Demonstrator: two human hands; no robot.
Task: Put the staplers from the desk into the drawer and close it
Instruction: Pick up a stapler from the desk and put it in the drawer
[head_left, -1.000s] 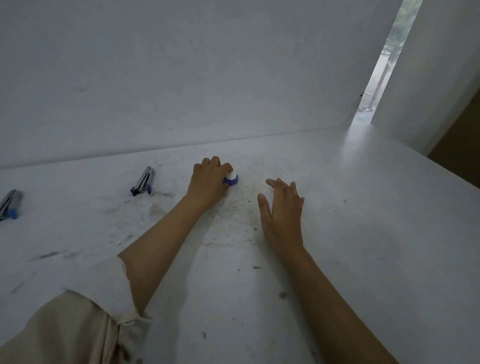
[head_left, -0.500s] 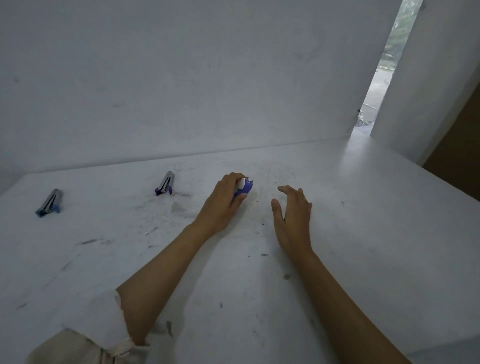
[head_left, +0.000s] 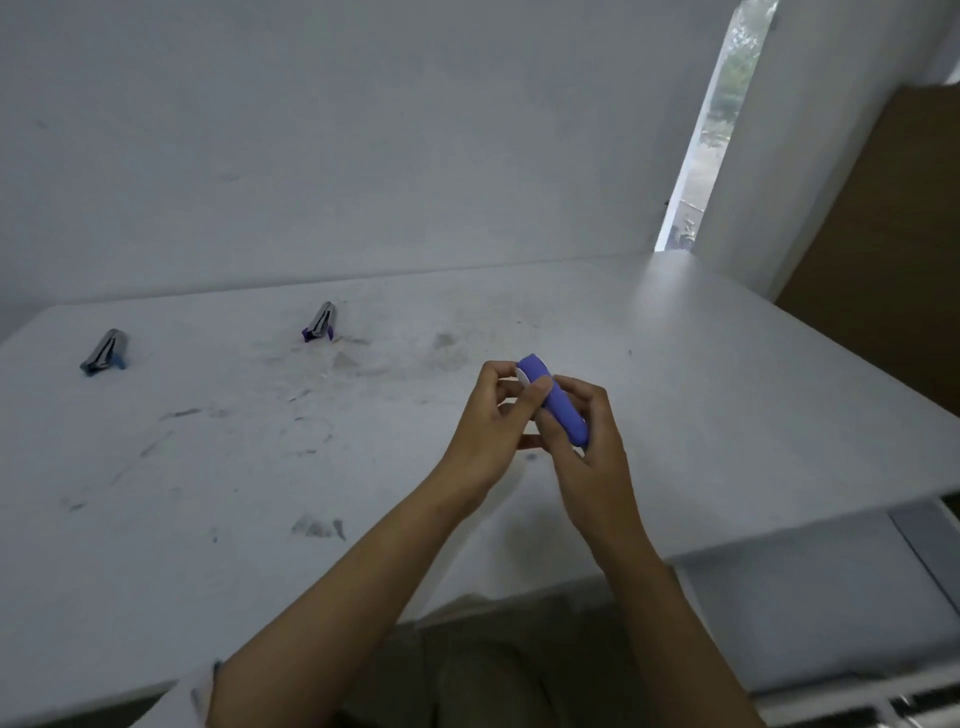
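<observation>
So there's just the head view here. Both hands are up over the white desk (head_left: 675, 364), sharing one purple stapler (head_left: 555, 402). The left hand (head_left: 493, 426) pinches it near the far end, thumb and fingertips around the white tip, and the right hand (head_left: 592, 452) wraps its fingers round the near end. The stapler is lifted clear of the desktop, tilted with its far end pointing up and away from the camera.

Two more staplers sit on the desk, well apart from the hands. One with purple trim (head_left: 319, 323) is toward the back near the wall, and one with blue trim (head_left: 105, 352) is over at the far left. Both lie with their metal parts showing.

The desktop is pretty scuffed up, grey smudges all over the middle. Down at the bottom right, under the desk edge, there's a pale surface that might be the drawer, but I can't tell for sure.
</observation>
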